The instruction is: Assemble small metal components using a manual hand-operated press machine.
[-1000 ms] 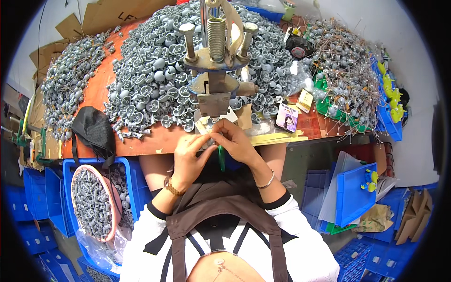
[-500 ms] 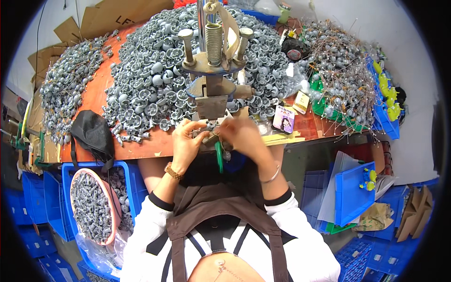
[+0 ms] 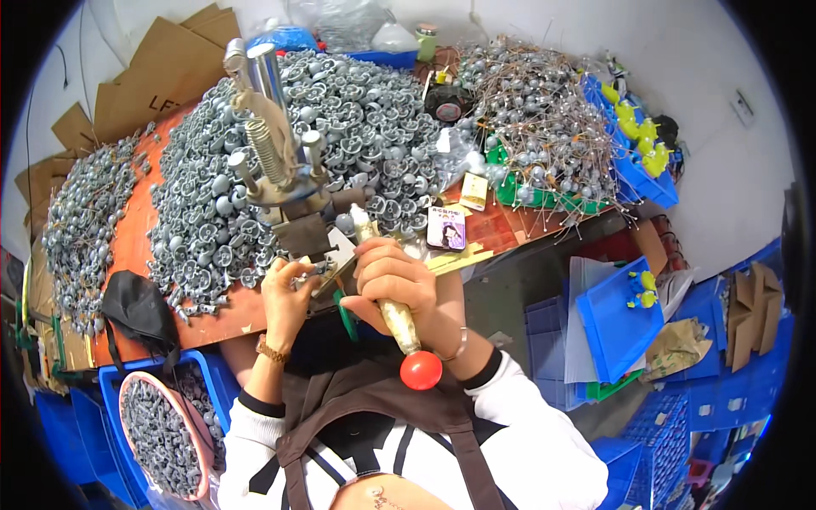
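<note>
My left hand (image 3: 286,302) is closed in a pinch on a small grey plastic part (image 3: 321,267), beneath the head of a metal press (image 3: 303,235). My fingers partly hide that part. My right hand (image 3: 396,285) is wrapped round a handle (image 3: 398,323) bound in worn cream-coloured wrapping. A red ball knob (image 3: 421,371) caps its near end, over my lap. The handle's whitish far end (image 3: 362,223) pokes out beyond my fingers beside the press; whether they join there I cannot tell. Under the press edge hangs a green ring-like piece (image 3: 347,319).
Grey cup-shaped parts (image 3: 357,110) are heaped behind the press. Wired grey pieces lie in piles at left (image 3: 85,221) and right (image 3: 544,110). A black cap (image 3: 140,308), a small purple box (image 3: 446,229) and a pink basket of grey parts (image 3: 206,476) are around me.
My right hand has left the small work under the press and now grips the red-knobbed handle. My left hand still pinches at the press. The whole view has turned to the right.
</note>
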Available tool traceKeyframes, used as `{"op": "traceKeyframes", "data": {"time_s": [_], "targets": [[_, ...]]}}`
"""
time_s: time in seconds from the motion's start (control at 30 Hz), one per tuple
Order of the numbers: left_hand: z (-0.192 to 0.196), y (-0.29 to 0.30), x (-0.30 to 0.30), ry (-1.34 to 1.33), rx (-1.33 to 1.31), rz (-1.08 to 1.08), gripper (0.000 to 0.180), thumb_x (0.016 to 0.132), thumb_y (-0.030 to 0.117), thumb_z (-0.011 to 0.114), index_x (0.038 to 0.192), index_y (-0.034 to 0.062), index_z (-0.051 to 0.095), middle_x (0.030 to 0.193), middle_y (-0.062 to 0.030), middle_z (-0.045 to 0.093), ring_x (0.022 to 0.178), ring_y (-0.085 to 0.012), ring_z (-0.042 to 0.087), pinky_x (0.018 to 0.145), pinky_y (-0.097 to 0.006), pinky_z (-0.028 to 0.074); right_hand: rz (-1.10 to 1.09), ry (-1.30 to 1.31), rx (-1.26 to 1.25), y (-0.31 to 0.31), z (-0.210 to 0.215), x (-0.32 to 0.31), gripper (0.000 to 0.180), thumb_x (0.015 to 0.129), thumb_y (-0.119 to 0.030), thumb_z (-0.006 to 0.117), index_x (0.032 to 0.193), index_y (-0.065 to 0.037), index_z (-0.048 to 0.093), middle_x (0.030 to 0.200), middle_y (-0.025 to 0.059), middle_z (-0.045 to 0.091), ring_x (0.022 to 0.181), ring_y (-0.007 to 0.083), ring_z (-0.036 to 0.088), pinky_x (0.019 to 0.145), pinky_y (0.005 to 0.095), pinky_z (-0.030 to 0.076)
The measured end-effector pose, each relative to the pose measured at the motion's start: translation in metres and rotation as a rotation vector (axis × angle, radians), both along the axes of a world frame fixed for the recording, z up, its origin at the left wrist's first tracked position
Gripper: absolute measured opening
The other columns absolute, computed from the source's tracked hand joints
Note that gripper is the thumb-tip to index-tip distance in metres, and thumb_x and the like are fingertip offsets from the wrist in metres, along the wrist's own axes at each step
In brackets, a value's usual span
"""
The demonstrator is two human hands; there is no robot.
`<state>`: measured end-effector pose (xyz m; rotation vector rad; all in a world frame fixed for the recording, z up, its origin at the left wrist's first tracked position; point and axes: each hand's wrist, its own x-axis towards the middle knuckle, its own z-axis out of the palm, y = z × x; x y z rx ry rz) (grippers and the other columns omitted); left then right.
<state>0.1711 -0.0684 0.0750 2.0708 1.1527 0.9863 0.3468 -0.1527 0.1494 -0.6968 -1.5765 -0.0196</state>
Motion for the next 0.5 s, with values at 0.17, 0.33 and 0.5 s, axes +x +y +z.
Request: {"op": "traceKeyframes", "data": {"time_s": [0.17, 0.33, 0.5], "targets": [[-0.013, -0.011, -0.025, 0.313, 0.275, 0.077, 0.014, 0.082, 0.012, 0.068, 0.076, 0.0001, 0.066, 0.058, -0.0121, 0.053, 0.05, -0.0262, 0.048, 0.05, -0.033, 0.04, 0.026, 0.041, -0.242, 0.039, 0.046, 0.063, 0.029, 0.068, -0.019, 0.082, 0.09, -0.008, 0.066, 0.088, 0.0039, 0.068, 0.09, 0.0188, 0.063, 0.077, 0.0328, 0.051], [0.022, -0.067, -0.04, -0.091, -0.154, -0.309, 0.013, 0.086, 0.01, 0.064, 0.081, -0.0013, 0.069, 0.055, -0.0066, 0.052, 0.047, -0.0115, 0.043, 0.045, -0.027, 0.033, -1.265, -0.06, -0.256, 0.114, 0.019, 0.288, 0.019, 0.084, -0.024, 0.066, 0.079, -0.005, 0.067, 0.083, 0.0141, 0.068, 0.078, 0.0307, 0.065, 0.066, 0.0372, 0.05], [0.006, -0.079, -0.086, -0.097, -0.613, -0.274, 0.019, 0.089, 0.015, 0.064, 0.081, -0.0012, 0.071, 0.057, 0.0072, 0.049, 0.052, -0.0005, 0.037, 0.045, -0.02, 0.026, -1.451, -0.168, -0.912, 0.116, 0.015, 0.374, 0.038, 0.083, -0.037, 0.064, 0.084, 0.0, 0.07, 0.087, 0.023, 0.067, 0.084, 0.0382, 0.066, 0.075, 0.0458, 0.052]]}}
